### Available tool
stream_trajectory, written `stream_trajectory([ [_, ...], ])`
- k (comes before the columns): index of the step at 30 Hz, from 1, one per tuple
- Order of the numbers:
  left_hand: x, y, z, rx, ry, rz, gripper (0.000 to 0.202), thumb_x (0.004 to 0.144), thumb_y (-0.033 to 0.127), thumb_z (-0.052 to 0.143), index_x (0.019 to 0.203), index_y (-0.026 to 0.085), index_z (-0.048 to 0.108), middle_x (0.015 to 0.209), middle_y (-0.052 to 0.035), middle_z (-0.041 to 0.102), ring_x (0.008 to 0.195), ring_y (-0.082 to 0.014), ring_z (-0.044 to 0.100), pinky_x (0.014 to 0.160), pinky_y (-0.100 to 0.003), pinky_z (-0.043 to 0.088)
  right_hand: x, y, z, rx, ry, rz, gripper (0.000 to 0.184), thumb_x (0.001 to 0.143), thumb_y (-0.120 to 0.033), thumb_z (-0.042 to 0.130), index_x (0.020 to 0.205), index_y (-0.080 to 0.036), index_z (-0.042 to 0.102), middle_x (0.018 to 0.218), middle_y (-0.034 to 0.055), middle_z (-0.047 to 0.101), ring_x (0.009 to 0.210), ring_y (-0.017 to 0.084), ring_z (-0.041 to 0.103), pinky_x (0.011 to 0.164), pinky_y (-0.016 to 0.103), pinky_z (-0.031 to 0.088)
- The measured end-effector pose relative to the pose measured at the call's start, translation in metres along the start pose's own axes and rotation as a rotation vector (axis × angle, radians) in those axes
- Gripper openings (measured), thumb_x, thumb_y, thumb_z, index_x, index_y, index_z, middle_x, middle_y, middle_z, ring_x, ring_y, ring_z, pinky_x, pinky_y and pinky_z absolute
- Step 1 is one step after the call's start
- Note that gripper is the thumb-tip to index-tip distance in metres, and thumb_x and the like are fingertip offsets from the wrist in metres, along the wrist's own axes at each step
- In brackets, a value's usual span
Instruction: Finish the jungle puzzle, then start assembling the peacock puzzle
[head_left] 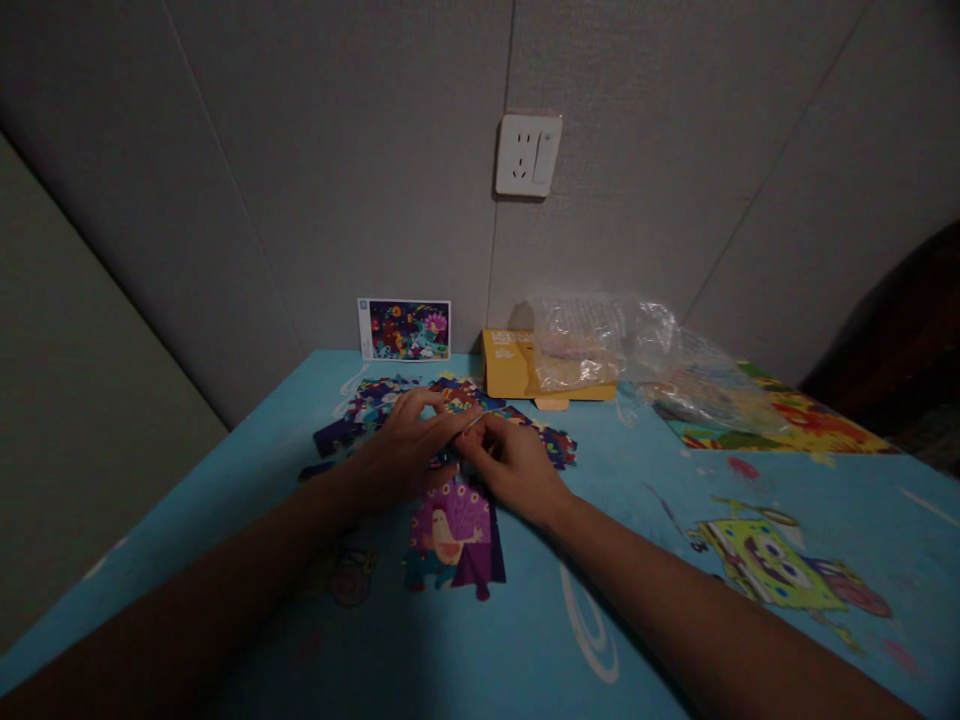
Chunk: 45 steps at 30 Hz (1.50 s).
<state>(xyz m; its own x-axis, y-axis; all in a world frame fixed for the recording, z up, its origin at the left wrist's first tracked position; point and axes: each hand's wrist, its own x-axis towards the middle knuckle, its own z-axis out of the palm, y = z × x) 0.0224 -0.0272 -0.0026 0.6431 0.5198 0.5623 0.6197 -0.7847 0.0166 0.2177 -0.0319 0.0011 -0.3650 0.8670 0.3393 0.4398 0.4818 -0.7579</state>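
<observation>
My right hand (517,465) pinches a puzzle piece (475,421) whose pale edge shows at the fingertips. My left hand (409,440) is open, palm down, its fingers stretched to the right and their tips close by that piece. Whether they touch it I cannot tell. Below both hands lies a joined section of jigsaw puzzle (454,540) with a purple, many-eyed fan-tailed figure. Further joined pieces (382,395) spread behind and left of my left hand, and others (556,445) lie behind my right hand. My hands hide the middle of the puzzle.
A reference picture card (410,330) leans against the wall at the back. Right of it stands a yellow box (510,365), partly covered by a clear plastic bag (592,340). A colourful sheet (795,415) lies far right on the blue cartoon-printed tablecloth (645,620).
</observation>
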Motion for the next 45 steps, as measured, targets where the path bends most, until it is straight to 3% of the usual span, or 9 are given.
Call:
stream_trajectory([
  [5, 0.006, -0.011, -0.003, -0.013, 0.048, 0.037, 0.074, 0.079, 0.022, 0.064, 0.146, 0.024, 0.032, 0.127, -0.0117, 0.055, 0.121, -0.0301, 0.043, 0.105, -0.050, 0.032, 0.003, 0.008, 0.007, 0.219, 0.065, 0.054, 0.011, 0.081, -0.027, 0.059, 0.075, -0.019, 0.053, 0.067, -0.0013, 0.059, 0.060, 0.013, 0.055, 0.058, 0.025, 0.040],
  [9, 0.006, -0.016, -0.005, 0.024, 0.088, -0.060, 0.071, 0.078, 0.035, 0.070, 0.141, 0.022, 0.040, 0.130, -0.0111, 0.056, 0.121, -0.0331, 0.042, 0.102, -0.052, 0.035, 0.005, 0.012, 0.009, 0.427, 0.116, 0.088, 0.016, 0.078, -0.029, 0.063, 0.077, -0.020, 0.051, 0.062, -0.0046, 0.054, 0.055, 0.011, 0.050, 0.053, 0.024, 0.037],
  [13, 0.002, -0.012, -0.003, -0.006, 0.106, -0.089, 0.066, 0.078, 0.030, 0.071, 0.137, 0.015, 0.046, 0.119, -0.0119, 0.064, 0.116, -0.0323, 0.044, 0.099, -0.051, 0.038, 0.003, 0.012, 0.009, 0.569, 0.118, 0.105, 0.037, 0.076, -0.029, 0.067, 0.106, -0.023, 0.045, 0.059, -0.0089, 0.056, 0.052, 0.011, 0.049, 0.052, 0.023, 0.036],
  [16, 0.002, -0.009, -0.003, -0.073, 0.102, -0.041, 0.060, 0.081, 0.022, 0.065, 0.137, 0.012, 0.046, 0.119, -0.0127, 0.064, 0.115, -0.0305, 0.044, 0.099, -0.050, 0.040, 0.002, 0.013, 0.009, 0.520, 0.041, 0.106, 0.051, 0.079, -0.028, 0.064, 0.124, -0.021, 0.043, 0.058, -0.0089, 0.056, 0.052, 0.012, 0.049, 0.052, 0.024, 0.037],
  [19, 0.002, -0.010, -0.005, -0.108, 0.096, 0.006, 0.058, 0.079, 0.019, 0.062, 0.135, 0.013, 0.048, 0.118, -0.0130, 0.064, 0.115, -0.0315, 0.045, 0.098, -0.052, 0.040, 0.001, 0.015, 0.009, 0.409, 0.005, 0.102, 0.039, 0.083, -0.032, 0.060, 0.119, -0.018, 0.052, 0.055, -0.0077, 0.054, 0.049, 0.012, 0.047, 0.050, 0.024, 0.034],
  [23, 0.000, -0.014, -0.010, -0.152, 0.054, 0.058, 0.063, 0.074, 0.014, 0.061, 0.136, 0.016, 0.047, 0.119, -0.0121, 0.063, 0.117, -0.0324, 0.044, 0.099, -0.054, 0.039, 0.002, 0.017, 0.008, 0.321, 0.004, 0.122, 0.025, 0.087, -0.039, 0.057, 0.100, -0.018, 0.058, 0.063, -0.0017, 0.063, 0.056, 0.015, 0.056, 0.056, 0.027, 0.042],
  [28, -0.002, -0.012, -0.012, -0.208, 0.013, 0.051, 0.070, 0.072, 0.012, 0.061, 0.139, 0.016, 0.043, 0.120, -0.0152, 0.054, 0.120, -0.0305, 0.043, 0.100, -0.050, 0.042, 0.003, 0.019, 0.006, 0.242, 0.036, 0.099, 0.025, 0.086, -0.043, 0.059, 0.080, -0.018, 0.058, 0.067, -0.0009, 0.059, 0.061, 0.014, 0.054, 0.059, 0.027, 0.042],
  [39, -0.002, -0.015, -0.011, -0.174, 0.000, 0.055, 0.065, 0.077, 0.017, 0.062, 0.139, 0.016, 0.044, 0.124, -0.0166, 0.053, 0.122, -0.0315, 0.042, 0.102, -0.050, 0.039, 0.002, 0.022, 0.005, 0.217, 0.026, 0.060, 0.022, 0.082, -0.030, 0.064, 0.099, -0.019, 0.056, 0.067, -0.0046, 0.052, 0.062, 0.014, 0.052, 0.058, 0.026, 0.041],
  [45, -0.005, -0.020, -0.017, -0.217, -0.046, 0.000, 0.053, 0.077, 0.018, 0.064, 0.129, 0.020, 0.055, 0.099, -0.0103, 0.063, 0.113, -0.0310, 0.046, 0.097, -0.052, 0.039, 0.001, 0.016, 0.004, 0.244, -0.024, 0.085, 0.017, 0.082, -0.030, 0.063, 0.093, -0.020, 0.054, 0.060, -0.0052, 0.056, 0.055, 0.014, 0.052, 0.055, 0.026, 0.040],
])
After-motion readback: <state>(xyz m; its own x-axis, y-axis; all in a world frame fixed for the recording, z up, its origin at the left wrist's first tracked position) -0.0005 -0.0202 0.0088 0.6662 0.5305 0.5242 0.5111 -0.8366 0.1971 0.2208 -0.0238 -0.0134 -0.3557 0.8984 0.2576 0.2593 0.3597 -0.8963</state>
